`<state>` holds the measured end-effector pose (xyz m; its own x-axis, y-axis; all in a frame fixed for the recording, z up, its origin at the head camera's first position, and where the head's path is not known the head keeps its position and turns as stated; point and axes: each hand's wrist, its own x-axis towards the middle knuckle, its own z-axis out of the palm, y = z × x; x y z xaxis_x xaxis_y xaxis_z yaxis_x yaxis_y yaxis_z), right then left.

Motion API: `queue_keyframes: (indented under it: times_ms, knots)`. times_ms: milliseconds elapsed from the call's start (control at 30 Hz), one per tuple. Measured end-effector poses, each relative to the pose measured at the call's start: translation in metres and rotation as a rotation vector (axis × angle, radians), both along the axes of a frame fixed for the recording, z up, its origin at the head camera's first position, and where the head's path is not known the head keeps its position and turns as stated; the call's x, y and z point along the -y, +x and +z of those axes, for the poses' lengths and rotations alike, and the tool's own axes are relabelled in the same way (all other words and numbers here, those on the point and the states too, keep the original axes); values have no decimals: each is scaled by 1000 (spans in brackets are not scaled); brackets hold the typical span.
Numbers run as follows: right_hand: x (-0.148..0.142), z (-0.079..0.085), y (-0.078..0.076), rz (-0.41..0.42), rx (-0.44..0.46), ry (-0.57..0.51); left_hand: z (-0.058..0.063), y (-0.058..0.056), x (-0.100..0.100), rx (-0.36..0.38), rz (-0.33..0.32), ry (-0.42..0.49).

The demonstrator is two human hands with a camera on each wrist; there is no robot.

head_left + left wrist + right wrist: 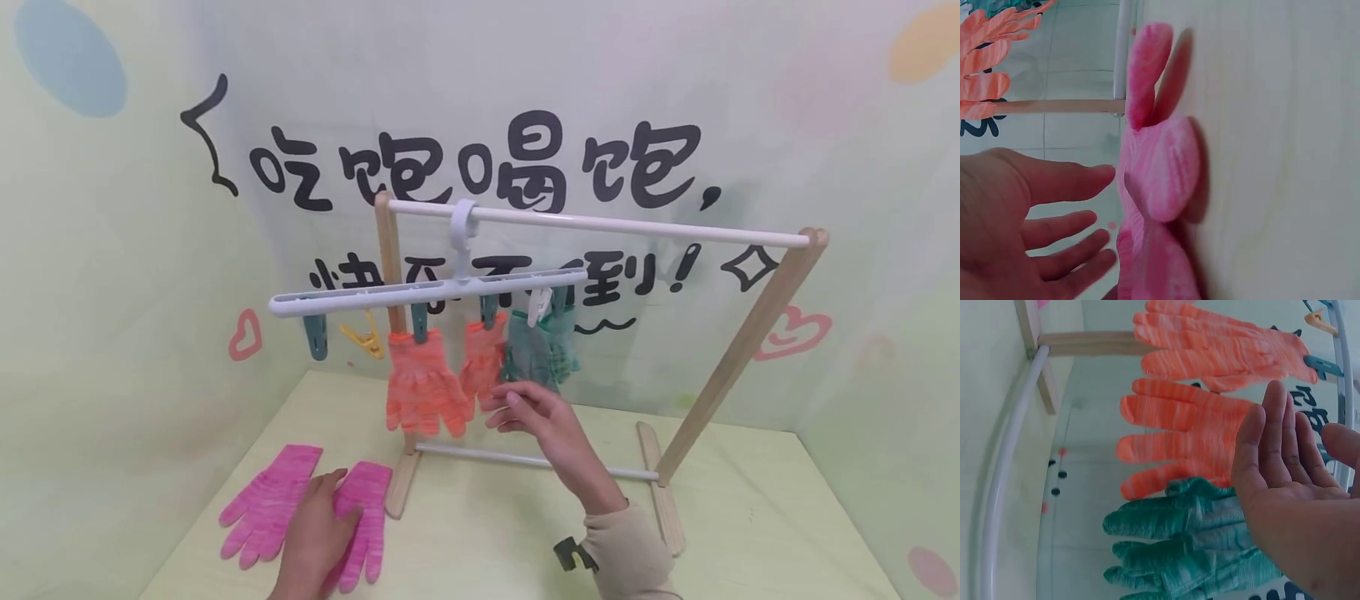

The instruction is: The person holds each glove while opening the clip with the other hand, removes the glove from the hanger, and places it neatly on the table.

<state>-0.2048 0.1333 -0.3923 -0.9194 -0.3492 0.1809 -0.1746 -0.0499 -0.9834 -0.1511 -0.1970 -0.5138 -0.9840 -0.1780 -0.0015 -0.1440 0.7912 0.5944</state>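
Observation:
Two pink gloves lie on the table, a left one [273, 496] and a right one [366, 492]. My left hand [318, 521] is right at the right-hand glove, thumb and fingers apart; in the left wrist view its fingertips come close to the pink fabric [1169, 169]. Up at the hanger [360, 297], my right hand [543, 421] is beside the hanging gloves with loosely bent fingers, holding nothing. Two orange gloves, a nearer one [423, 383] and a farther one [1179, 444], hang by dark green clips. Behind the right hand hang green gloves [1191, 544].
The hanger hooks over the white top bar [637, 225] of a wooden stand. Its right post [742, 358] slants beside my right forearm, and a lower bar [525, 459] runs near the table. At the hanger's left end hang a green clip [317, 337] and a yellow clip [365, 340], both without gloves.

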Motion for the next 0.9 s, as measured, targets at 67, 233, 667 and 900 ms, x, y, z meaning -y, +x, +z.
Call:
queue_keyframes:
  times_ms: [67,233,667,900]
  knots:
    - [-9,-2,1,-26,-16,16,0,4,-1,-38,14,-11]
    - [-38,-4,4,-151,-54,64,1,9,-7,-101,23,-46]
    - [-118,-5,23,-551,-157,231,-6,7,-4,-9,-17,-71]
    - [-143,-12,34,-724,-149,237,-10,5,-8,11,-21,-64]
